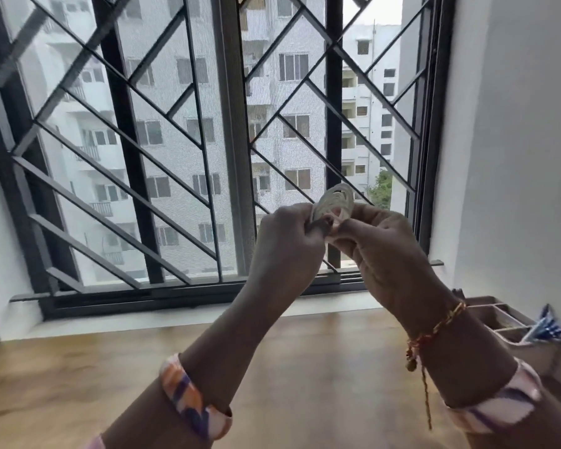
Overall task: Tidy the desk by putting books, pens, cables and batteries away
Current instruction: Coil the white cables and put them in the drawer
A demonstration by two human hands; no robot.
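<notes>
A white cable point(335, 204), wound into a small oval coil, is held up in front of the window, well above the wooden desk point(289, 367). My left hand point(287, 244) pinches the coil's lower left edge. My right hand point(379, 244) grips its lower right side, fingers curled around the loops. Both wrists touch near the middle. The coil's bottom part is hidden behind my fingers. The picture is slightly blurred.
A grey divided organiser tray point(499, 322) stands at the desk's right edge by the white wall, with blue-and-white pens point(546, 328) leaning in it. A black barred window point(227, 157) runs along the back of the desk above a white sill.
</notes>
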